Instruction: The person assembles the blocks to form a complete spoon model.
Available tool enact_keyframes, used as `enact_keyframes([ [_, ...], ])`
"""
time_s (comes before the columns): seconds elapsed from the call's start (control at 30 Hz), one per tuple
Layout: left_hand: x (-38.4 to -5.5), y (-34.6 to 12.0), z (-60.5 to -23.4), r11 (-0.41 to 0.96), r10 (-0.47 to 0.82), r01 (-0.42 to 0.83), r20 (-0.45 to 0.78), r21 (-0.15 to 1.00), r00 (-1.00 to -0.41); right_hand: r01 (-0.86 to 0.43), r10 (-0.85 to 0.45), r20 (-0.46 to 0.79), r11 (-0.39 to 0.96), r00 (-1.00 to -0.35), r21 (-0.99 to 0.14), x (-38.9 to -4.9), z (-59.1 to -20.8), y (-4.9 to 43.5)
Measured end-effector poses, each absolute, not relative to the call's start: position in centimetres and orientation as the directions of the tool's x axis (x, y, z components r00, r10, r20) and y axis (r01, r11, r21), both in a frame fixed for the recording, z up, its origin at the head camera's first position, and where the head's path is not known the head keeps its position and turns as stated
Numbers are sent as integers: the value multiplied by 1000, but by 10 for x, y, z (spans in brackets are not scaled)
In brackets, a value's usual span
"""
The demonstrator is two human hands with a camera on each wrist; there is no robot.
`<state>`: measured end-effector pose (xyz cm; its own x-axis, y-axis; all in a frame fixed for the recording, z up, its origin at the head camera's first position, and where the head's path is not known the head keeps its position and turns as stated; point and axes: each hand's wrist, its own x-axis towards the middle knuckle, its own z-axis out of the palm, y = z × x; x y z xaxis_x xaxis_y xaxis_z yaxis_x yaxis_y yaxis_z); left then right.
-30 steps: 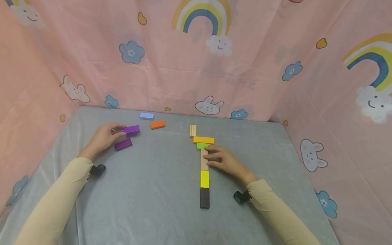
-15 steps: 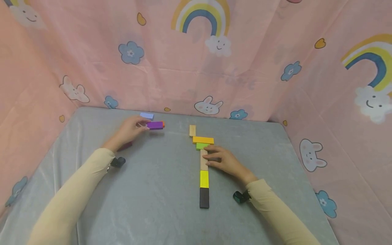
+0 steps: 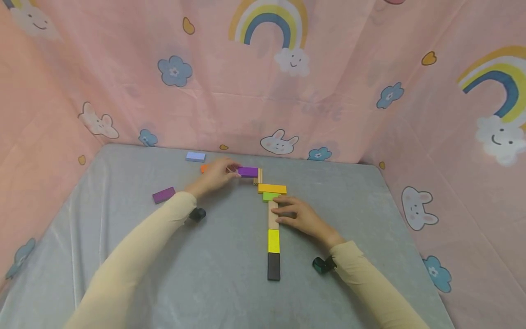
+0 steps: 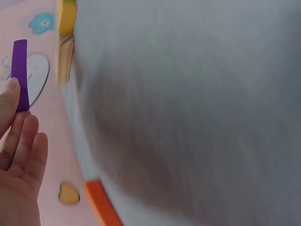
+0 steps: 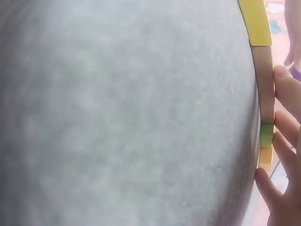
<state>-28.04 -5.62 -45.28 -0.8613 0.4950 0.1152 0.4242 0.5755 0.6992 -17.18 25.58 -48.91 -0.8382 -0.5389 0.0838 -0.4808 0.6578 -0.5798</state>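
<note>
My left hand (image 3: 215,176) pinches a purple block (image 3: 248,172) by its left end. In the left wrist view the thumb lies against this purple block (image 4: 19,61). The block's right end overlaps a striped wooden block (image 3: 260,176) in the head view. An amber block (image 3: 272,188) and a green block (image 3: 269,197) adjoin it, followed towards the front by a plain wooden block (image 3: 273,220), a yellow block (image 3: 273,241) and a black block (image 3: 273,267). Beside the plain and green blocks, the fingers of my right hand (image 3: 303,215) rest loosely bent at their edge.
A dark purple block (image 3: 163,195) lies left of my left forearm. Behind my left hand an orange block (image 3: 203,168) is partly hidden, and a light blue block (image 3: 196,157) lies farther back. A pink printed curtain (image 3: 337,109) encloses the grey cloth-covered table (image 3: 349,192).
My left hand has carried the purple block rightwards, past the orange block, to the striped wooden block. My right hand and the row of blocks have stayed put.
</note>
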Motion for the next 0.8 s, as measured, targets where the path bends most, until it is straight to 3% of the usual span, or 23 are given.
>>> enact_keyframes([
  [0.37, -288, -8, -482, 597, 487, 436, 128, 674, -864, -501, -554, 101, 641, -826, -581, -171, -487, 255],
  [0.8, -282, 18, -483, 612, 475, 431, 127, 664, -871, -501, -555, 106, 632, -825, -591, -171, -487, 256],
])
